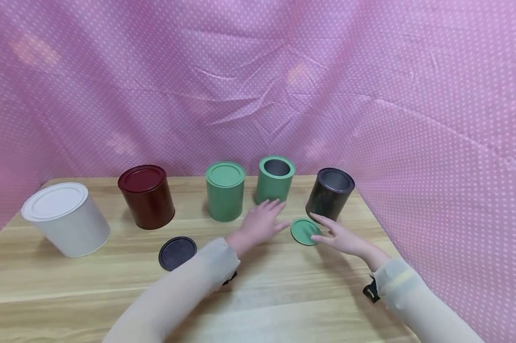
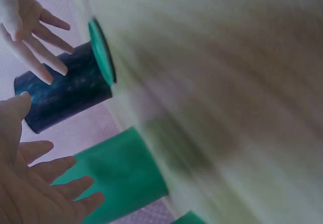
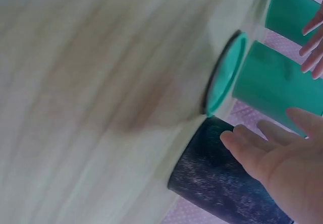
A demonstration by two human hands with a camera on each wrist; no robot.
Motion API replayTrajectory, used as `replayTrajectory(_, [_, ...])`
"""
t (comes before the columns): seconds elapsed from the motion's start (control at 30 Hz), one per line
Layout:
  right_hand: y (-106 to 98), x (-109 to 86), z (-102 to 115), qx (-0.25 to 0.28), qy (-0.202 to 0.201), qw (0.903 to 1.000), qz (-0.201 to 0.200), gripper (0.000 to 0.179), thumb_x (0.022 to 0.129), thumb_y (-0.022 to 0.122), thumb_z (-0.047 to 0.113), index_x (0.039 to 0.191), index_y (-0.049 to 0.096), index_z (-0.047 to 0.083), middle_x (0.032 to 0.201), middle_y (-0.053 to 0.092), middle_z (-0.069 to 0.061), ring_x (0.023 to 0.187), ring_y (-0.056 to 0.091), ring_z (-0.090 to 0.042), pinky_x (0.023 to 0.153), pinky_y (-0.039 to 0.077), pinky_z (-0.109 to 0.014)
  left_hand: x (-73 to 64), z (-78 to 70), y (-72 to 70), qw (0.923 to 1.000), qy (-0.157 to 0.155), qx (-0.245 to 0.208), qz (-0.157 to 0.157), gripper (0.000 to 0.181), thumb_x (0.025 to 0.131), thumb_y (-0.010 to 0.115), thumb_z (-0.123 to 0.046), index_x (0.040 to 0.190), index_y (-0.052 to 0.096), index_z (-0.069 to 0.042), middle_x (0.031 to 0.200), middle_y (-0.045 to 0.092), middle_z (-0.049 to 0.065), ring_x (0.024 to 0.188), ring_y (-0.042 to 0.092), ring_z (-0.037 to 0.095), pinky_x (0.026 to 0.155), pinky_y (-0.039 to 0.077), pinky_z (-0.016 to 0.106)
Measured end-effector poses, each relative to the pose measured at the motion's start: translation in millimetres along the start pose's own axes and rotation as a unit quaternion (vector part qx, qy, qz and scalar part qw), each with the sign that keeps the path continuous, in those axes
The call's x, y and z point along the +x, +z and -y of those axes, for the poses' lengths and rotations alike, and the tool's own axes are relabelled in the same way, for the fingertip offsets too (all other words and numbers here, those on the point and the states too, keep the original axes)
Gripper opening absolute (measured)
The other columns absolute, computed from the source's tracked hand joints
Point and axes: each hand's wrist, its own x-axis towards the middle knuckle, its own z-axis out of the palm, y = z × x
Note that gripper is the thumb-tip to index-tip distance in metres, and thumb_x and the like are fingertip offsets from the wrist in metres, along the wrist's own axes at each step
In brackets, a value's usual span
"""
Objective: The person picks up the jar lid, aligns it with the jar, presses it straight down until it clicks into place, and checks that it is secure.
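My left hand (image 1: 262, 223) is held above the table with fingers spread, near the front of an open green can (image 1: 274, 183) whose dark inside shows. My right hand (image 1: 343, 238) has its fingers extended in front of a black can (image 1: 328, 195) with a grey recess at its top. A round green lid (image 1: 304, 232) lies on the wood just in front of the cans, partly overlapped by the right fingers in the head view. In the right wrist view, the lid (image 3: 227, 75) sits between the black can (image 3: 222, 176) and a green can (image 3: 275, 85). Neither hand holds anything.
A lidded green can (image 1: 225, 193) stands left of the open one. Farther left are a dark red can (image 1: 148, 197) and a larger white can (image 1: 71, 221), both lidded. A black lid (image 1: 177, 253) lies beside the left forearm. Pink dotted cloth (image 1: 258, 85) hangs behind and along the sides.
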Motion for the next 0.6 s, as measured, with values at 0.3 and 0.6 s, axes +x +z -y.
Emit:
replayTrajectory(0.3, [5.3,-8.9,-6.6,-0.017,0.035,0.9990,-0.022,0.073,0.094,0.064,0.029,0.147,0.030,-0.006,0.150,0.030,-0.033,0.137,0.029,-0.052,0.109,0.030,-0.064,8.1,-2.1,22.6,0.9990,-0.009,-0.034,0.028,0.067,0.095,0.052,-0.052,0.149,0.037,-0.015,0.154,0.037,0.011,0.140,0.037,0.034,0.115,0.031,0.049])
replayTrajectory(0.6, [10.8,-8.5,-12.9,-0.061,0.048,0.9958,-0.049,0.068,0.092,0.066,0.028,0.143,0.037,-0.008,0.142,0.039,-0.036,0.131,0.038,-0.054,0.107,0.033,-0.063,13.6,-10.0,28.5,0.9986,-0.015,-0.010,0.049,0.066,0.095,0.053,-0.052,0.148,0.040,-0.016,0.152,0.041,0.010,0.139,0.039,0.031,0.113,0.035,0.046])
